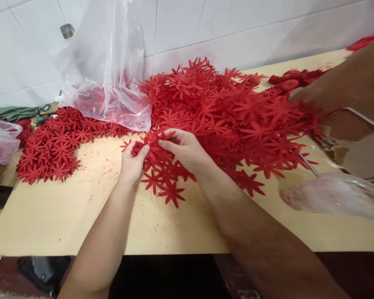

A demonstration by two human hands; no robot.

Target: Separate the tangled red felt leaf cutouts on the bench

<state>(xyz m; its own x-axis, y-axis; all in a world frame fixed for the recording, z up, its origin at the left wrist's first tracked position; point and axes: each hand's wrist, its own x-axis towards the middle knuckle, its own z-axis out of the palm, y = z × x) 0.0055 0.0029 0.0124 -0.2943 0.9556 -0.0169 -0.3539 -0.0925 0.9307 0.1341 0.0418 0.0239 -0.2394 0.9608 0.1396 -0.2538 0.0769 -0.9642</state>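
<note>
A big heap of red star-shaped fabric flower cutouts (218, 108) covers the middle and back of a pale wooden table (65, 216). My left hand (132, 162) and my right hand (183, 149) meet at the heap's near edge, both pinching the same small bunch of red cutouts (152, 145). Loose cutouts (171, 192) lie just below my right wrist.
A clear plastic bag (107, 74) with more red pieces leans against the tiled wall at the back left. A flatter spread of cutouts (54, 143) lies left. Another person's arm (352, 79) reaches in at the right, above a clear bag (333, 195).
</note>
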